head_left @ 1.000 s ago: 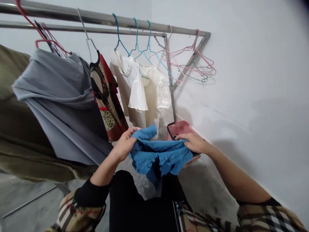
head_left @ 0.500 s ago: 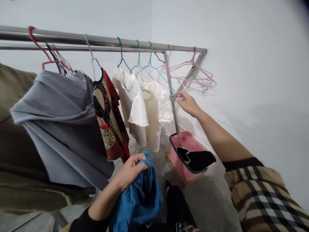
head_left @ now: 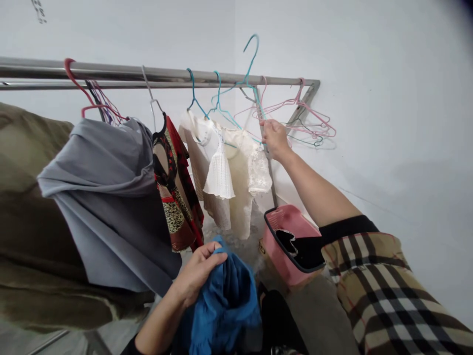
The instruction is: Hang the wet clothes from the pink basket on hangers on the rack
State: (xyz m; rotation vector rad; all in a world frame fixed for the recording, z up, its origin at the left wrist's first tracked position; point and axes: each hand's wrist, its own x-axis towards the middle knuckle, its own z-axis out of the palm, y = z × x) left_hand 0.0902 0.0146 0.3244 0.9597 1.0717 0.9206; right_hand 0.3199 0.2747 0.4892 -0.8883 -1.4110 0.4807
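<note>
My left hand (head_left: 201,268) is closed around the top of a bunched blue garment (head_left: 225,305), low in front of my body. Farther up and to the right, my right hand (head_left: 275,138) pinches a turquoise clothes hanger (head_left: 253,59) by its right end. The hanger's hook stands above the metal rail (head_left: 162,74), off it, and no garment hangs from this hanger. Just left of my right hand, a cream lace top (head_left: 240,182) and a white blouse (head_left: 218,167) hang on other blue-green hangers.
A red patterned garment (head_left: 173,197) and grey cloth (head_left: 107,197) hang at left, beside olive cloth (head_left: 33,212). Several pink hangers (head_left: 306,116) hang at the rail's right end, by the wall. A pink basket (head_left: 283,256) with black cloth inside stands below.
My right hand has lifted the turquoise hanger up off the rail and moved slightly left. My left hand still grips the blue garment. The view has tilted upward a little.
</note>
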